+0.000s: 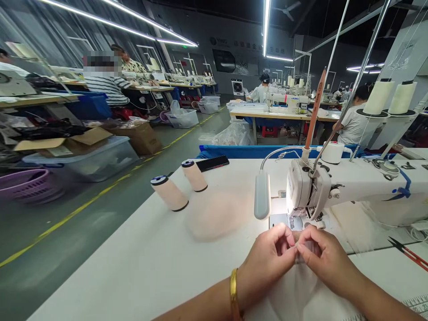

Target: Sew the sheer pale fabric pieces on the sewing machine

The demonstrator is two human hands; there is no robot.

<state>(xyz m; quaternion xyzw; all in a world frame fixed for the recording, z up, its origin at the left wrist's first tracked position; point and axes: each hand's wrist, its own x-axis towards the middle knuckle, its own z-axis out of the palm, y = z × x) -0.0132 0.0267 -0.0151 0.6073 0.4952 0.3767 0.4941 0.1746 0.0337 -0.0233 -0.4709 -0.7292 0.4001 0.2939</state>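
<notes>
Thumb and fingers pinched together, my left hand (pixel 272 258) grips the edge of a thin whitish fabric (pixel 297 290). My right hand (pixel 329 258) pinches the same edge, its fingertips meeting those of the left. The fabric hangs down from both hands toward the front of the table. Just beyond my fingertips is the needle area of a white sewing machine (pixel 309 187), lit by a small lamp (pixel 262 194). A blurred pale, sheer piece of cloth (pixel 217 214) lies on the table to the left.
Two thread cones (pixel 170 194) and a black phone (pixel 213 163) are at the table's far left. Red-handled snips (pixel 409 254) lie at the right, above a clear ruler (pixel 417 305). Thread spools (pixel 379 98) stand behind the machine. Several people sit at other machines beyond.
</notes>
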